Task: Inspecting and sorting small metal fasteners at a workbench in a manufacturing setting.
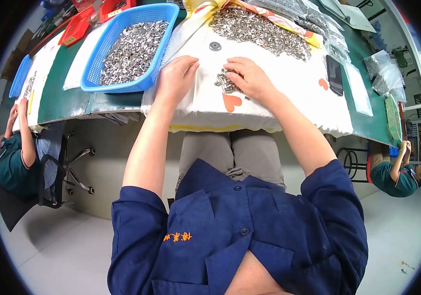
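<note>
My left hand (pixel 175 77) rests side-on on the white cloth (pixel 195 101), close to the right wall of a blue plastic basket (pixel 88 78). Its fingers are loosely curved, with the thumb a little apart, and nothing shows in it. My right hand (pixel 252 78) lies over the right side of a small heap of short silvery metal parts (pixel 224 84). Its fingers are stretched out and partly cover the heap. Beyond both hands sits a dark round disc with a centre hole (pixel 215 46). Many similar metal parts (pixel 131 51) fill the basket.
A large spread of metal parts (pixel 259 32) lies at the back of the cloth. On the right are a dark phone (pixel 334 75) and clear bags of parts (pixel 382 73). Red trays (pixel 77 27) stand back left. Co-workers sit at far left (pixel 16 162) and far right (pixel 397 174).
</note>
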Available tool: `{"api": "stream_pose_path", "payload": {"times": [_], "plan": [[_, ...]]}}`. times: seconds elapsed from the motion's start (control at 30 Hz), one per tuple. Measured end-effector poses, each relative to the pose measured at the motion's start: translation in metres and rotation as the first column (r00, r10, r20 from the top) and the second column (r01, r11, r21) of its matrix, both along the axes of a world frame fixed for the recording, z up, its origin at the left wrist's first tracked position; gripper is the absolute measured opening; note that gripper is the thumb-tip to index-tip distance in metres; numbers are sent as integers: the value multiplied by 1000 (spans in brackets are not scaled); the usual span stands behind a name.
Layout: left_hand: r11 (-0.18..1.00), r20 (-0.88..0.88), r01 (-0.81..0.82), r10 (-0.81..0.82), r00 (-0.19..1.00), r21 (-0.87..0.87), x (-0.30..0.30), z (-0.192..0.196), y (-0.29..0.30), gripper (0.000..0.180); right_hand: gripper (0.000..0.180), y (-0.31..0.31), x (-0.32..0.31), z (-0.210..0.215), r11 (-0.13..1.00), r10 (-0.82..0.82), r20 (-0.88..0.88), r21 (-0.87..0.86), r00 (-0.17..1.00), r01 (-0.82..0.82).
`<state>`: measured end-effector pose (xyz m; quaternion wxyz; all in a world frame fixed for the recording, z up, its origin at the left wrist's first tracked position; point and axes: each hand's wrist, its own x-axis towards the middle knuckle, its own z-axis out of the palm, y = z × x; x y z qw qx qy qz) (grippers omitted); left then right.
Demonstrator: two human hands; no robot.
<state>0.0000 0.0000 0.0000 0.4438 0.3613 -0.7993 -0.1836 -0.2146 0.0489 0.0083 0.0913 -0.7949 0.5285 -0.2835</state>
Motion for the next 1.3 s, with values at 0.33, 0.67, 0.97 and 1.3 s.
{"api": "stream_pose_path", "payload": {"times": [0.33, 0.67, 0.97, 1.3], "plan": [[991, -156, -126, 116, 981, -51, -4, 15, 31, 9, 25, 35, -12, -1, 1000, 2, 118, -14, 993, 0], [768, -509, 361, -53, 859, 529, -41, -27, 150, 12, 18, 46, -9, -5, 997, -35, 113, -69, 993, 43], [177, -626, 604, 312, 714, 777, -66, -39, 152, 22, 10, 51, -23, -6, 998, -5, 210, -60, 978, 18], [-235, -569, 738, 507, 648, 632, -89, -35, 128, 26, 24, 57, -12, -3, 983, -112, 96, -137, 989, 124]]}}
